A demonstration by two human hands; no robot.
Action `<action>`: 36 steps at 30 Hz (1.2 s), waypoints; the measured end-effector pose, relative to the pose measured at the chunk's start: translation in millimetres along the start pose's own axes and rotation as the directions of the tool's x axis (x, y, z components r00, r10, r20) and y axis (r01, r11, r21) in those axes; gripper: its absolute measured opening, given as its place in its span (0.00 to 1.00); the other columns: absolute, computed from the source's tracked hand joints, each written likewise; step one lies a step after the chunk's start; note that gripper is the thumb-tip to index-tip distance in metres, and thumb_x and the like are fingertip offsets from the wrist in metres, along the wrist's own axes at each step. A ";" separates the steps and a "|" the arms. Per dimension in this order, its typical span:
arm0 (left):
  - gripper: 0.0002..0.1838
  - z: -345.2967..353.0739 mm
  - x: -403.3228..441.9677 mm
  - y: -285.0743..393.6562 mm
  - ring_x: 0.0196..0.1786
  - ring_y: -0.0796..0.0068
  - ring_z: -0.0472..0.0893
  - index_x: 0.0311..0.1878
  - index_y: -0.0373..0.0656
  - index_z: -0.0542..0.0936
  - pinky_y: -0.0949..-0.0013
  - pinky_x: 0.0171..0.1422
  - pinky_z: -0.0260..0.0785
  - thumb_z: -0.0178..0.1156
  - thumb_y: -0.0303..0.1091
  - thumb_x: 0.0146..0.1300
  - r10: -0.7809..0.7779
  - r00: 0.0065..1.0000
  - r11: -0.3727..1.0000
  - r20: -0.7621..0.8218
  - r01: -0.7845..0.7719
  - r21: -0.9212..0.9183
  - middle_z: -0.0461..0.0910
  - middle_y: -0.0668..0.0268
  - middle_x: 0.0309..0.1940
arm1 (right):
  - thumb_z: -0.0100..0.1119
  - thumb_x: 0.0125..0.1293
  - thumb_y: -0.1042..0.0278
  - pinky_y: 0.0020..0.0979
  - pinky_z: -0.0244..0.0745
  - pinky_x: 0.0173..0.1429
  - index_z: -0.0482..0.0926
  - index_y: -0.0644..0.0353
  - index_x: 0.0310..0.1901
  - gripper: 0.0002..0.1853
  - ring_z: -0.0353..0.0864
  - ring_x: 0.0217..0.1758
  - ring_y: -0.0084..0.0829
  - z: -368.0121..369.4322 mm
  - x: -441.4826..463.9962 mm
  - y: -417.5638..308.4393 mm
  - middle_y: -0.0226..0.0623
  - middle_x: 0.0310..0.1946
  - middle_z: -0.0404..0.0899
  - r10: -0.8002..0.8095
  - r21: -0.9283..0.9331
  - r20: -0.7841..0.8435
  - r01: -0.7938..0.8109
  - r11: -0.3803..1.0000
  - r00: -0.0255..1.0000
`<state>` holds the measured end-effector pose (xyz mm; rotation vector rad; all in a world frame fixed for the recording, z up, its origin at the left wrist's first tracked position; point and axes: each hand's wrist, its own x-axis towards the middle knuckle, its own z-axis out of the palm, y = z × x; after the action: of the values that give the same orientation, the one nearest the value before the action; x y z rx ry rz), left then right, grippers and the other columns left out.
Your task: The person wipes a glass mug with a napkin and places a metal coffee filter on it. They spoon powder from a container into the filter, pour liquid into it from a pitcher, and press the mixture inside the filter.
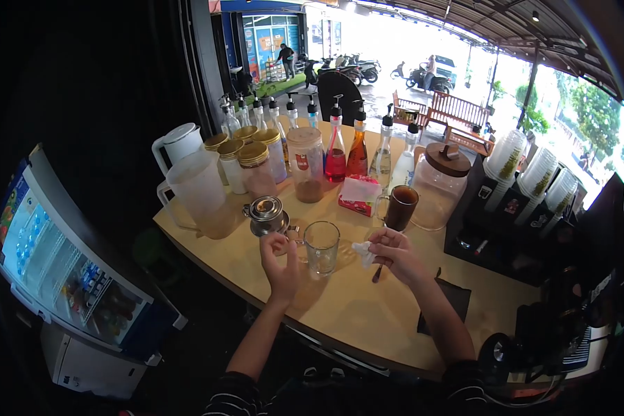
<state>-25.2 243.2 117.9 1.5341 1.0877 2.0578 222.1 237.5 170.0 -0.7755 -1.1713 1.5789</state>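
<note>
So the clear glass (322,249) is upright on the wooden counter (347,312), between the two hands, and you can see the tabletop right through it. Right hand (390,255) is pinching a crumpled white tissue (363,254) just beside it, forearm reaching in from the lower right. Left hand (279,263) is on the other side, raised, fingers curled in toward the thumb. Can't tell if those tips actually meet or have anything in them, since the small stuff right behind is a jumble.

Just past the left hand there's a metal drip filter (267,213), its lower part tough to make out. Behind the right hand is a mug (402,207) of something dark brown, and a spoon (377,272) lies partly hidden near that wrist.

Further back, a tall jar (306,166) has brown powder at the bottom, next to pump bottles with red liquid (335,156) and orange liquid (358,156). The cloudy pitcher (202,197) is hard to see into. Far right, the gear under the stacked cups (506,158) mostly melts into shadow.
</note>
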 end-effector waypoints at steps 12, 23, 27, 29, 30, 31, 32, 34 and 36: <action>0.15 -16.8 -3.4 67.3 0.47 0.78 0.78 0.50 0.37 0.71 0.72 0.50 0.75 0.62 0.24 0.62 -0.363 0.786 0.789 0.500 0.545 -0.284 0.75 0.66 0.43 | 0.64 0.61 0.77 0.23 0.76 0.40 0.76 0.65 0.42 0.09 0.80 0.36 0.21 73.8 3.8 10.7 0.35 0.37 0.80 -0.104 -0.036 0.123 0.110 0.993 0.987; 0.07 -28.8 -3.0 55.6 0.45 0.80 0.77 0.43 0.42 0.70 0.71 0.51 0.74 0.58 0.25 0.65 -0.321 0.825 0.763 0.465 0.516 -0.390 0.75 0.66 0.45 | 0.63 0.62 0.74 0.23 0.74 0.43 0.77 0.63 0.43 0.09 0.79 0.40 0.20 86.8 -0.8 11.8 0.31 0.38 0.80 0.010 0.058 0.109 -0.017 0.998 0.994; 0.08 -26.8 -3.2 62.6 0.45 0.82 0.75 0.41 0.44 0.69 0.74 0.50 0.72 0.60 0.26 0.65 -0.315 0.823 0.815 0.472 0.490 -0.310 0.74 0.68 0.44 | 0.63 0.62 0.74 0.24 0.73 0.46 0.77 0.62 0.43 0.09 0.78 0.40 0.20 83.6 -0.8 19.7 0.31 0.37 0.79 -0.054 -0.112 0.180 0.075 0.991 0.982; 0.09 -26.4 -0.8 71.8 0.45 0.83 0.75 0.42 0.44 0.70 0.75 0.50 0.71 0.60 0.26 0.64 -0.325 0.819 0.845 0.473 0.476 -0.242 0.75 0.69 0.43 | 0.63 0.62 0.74 0.24 0.73 0.47 0.76 0.62 0.42 0.08 0.78 0.41 0.20 80.6 -0.2 20.9 0.31 0.37 0.79 -0.079 -0.142 0.195 0.108 0.984 0.978; 0.09 -27.2 1.2 77.3 0.45 0.84 0.75 0.42 0.43 0.71 0.77 0.49 0.71 0.61 0.26 0.64 -0.380 0.760 0.811 0.527 0.548 -0.206 0.75 0.69 0.42 | 0.63 0.62 0.74 0.24 0.73 0.47 0.75 0.62 0.42 0.09 0.78 0.41 0.20 80.3 0.1 19.3 0.32 0.37 0.79 -0.075 -0.048 0.153 0.083 0.995 0.985; 0.09 -27.8 2.6 80.1 0.44 0.85 0.75 0.43 0.42 0.72 0.78 0.49 0.70 0.62 0.26 0.63 -0.430 0.694 0.771 0.577 0.615 -0.165 0.75 0.70 0.41 | 0.63 0.62 0.75 0.25 0.73 0.47 0.74 0.62 0.41 0.09 0.78 0.41 0.21 79.9 0.0 17.6 0.32 0.37 0.78 -0.067 0.048 0.111 0.062 0.997 0.992; 0.09 -28.3 2.1 76.5 0.44 0.85 0.75 0.43 0.42 0.72 0.78 0.49 0.70 0.62 0.26 0.63 -0.427 0.694 0.772 0.580 0.614 -0.166 0.75 0.70 0.41 | 0.63 0.62 0.75 0.25 0.73 0.47 0.74 0.62 0.41 0.09 0.78 0.41 0.21 79.5 -0.7 15.5 0.32 0.37 0.78 -0.070 0.047 0.109 0.065 0.997 0.992; 0.10 -29.0 -1.2 62.9 0.43 0.84 0.77 0.45 0.40 0.72 0.77 0.48 0.72 0.61 0.26 0.64 -0.359 0.663 0.804 0.657 0.577 -0.143 0.76 0.70 0.39 | 0.63 0.60 0.78 0.25 0.74 0.47 0.71 0.62 0.42 0.11 0.79 0.41 0.22 78.9 -1.9 11.4 0.33 0.37 0.77 -0.108 0.074 0.084 0.102 0.992 0.991; 0.11 -25.5 -4.0 55.5 0.43 0.83 0.77 0.46 0.40 0.72 0.76 0.46 0.72 0.62 0.26 0.63 -0.354 0.703 0.786 0.617 0.581 -0.211 0.77 0.69 0.39 | 0.63 0.59 0.80 0.25 0.74 0.47 0.70 0.62 0.42 0.13 0.79 0.41 0.22 79.6 -1.5 12.2 0.33 0.38 0.77 -0.145 0.061 0.070 0.141 0.988 0.987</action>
<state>-38.4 195.4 153.8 1.3183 0.6868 1.2498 147.7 210.4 184.7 -0.5873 -1.2045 1.5253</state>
